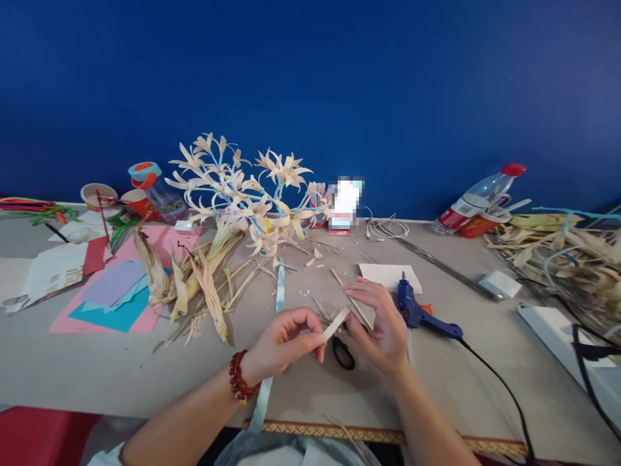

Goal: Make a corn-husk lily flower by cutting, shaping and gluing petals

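A narrow pale strip of corn husk (pixel 336 325) stretches between my two hands over the table. My left hand (pixel 291 340), with a red bead bracelet at the wrist, pinches its lower end between thumb and fingers. At the upper end, my right hand (pixel 381 323) grips it between thumb and fingertips. Below the strip lie scissors, of which a black handle loop (pixel 343 354) shows; their blades are mostly hidden. A light blue ribbon (pixel 280 285) runs down the table past my left wrist. Just right of my right hand rests a blue glue gun (pixel 414 309).
Husk flowers on blue stems (pixel 252 194) stand at the back. Dried corn husks (pixel 208 278) and coloured paper (pixel 109 317) lie left. A tilted bottle (pixel 478 194), metal wires (pixel 446 268), a husk pile (pixel 543 246) and a white power strip (pixel 557 349) occupy the right. A lit phone (pixel 347 197) leans at the wall.
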`<state>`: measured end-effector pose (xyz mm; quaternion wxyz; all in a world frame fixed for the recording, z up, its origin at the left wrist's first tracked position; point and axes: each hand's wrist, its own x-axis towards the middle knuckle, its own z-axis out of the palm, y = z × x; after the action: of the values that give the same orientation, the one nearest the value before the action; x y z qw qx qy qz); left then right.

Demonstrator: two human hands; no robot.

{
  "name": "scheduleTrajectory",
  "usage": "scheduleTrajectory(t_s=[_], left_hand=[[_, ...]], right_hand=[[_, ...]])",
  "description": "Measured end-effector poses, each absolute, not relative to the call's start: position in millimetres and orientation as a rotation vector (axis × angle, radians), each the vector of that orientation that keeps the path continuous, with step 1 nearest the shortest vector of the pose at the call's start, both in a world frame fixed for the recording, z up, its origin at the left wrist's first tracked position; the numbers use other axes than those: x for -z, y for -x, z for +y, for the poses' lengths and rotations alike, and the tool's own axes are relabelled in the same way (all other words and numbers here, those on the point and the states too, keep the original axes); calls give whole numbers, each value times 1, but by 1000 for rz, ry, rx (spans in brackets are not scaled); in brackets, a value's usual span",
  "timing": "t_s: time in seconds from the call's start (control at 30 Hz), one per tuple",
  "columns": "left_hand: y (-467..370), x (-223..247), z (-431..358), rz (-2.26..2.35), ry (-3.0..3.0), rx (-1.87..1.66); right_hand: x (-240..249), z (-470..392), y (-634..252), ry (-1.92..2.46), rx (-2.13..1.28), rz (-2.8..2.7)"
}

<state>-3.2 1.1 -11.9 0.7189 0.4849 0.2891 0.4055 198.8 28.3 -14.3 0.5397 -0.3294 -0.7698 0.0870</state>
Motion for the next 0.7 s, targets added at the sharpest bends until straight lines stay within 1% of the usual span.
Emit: scheduleTrajectory(t_s=[0.17,0.3,0.53,0.63,0.7], left_hand=[[2,12,2,666,-1084,-887],[2,12,3,638,-1064,-885],[0,18,6,678,-1066,-1047],[0,20,7,695,-1043,-1041],[0,22,8,726,-984,-1018]], right_hand=[[12,26,-198,701,-160,-1967],[11,27,-199,719,-119,-1967],[16,28,-196,717,-115,-1993],[11,27,-196,811,-93,-1989],[5,23,-200,989,-111,-1957]])
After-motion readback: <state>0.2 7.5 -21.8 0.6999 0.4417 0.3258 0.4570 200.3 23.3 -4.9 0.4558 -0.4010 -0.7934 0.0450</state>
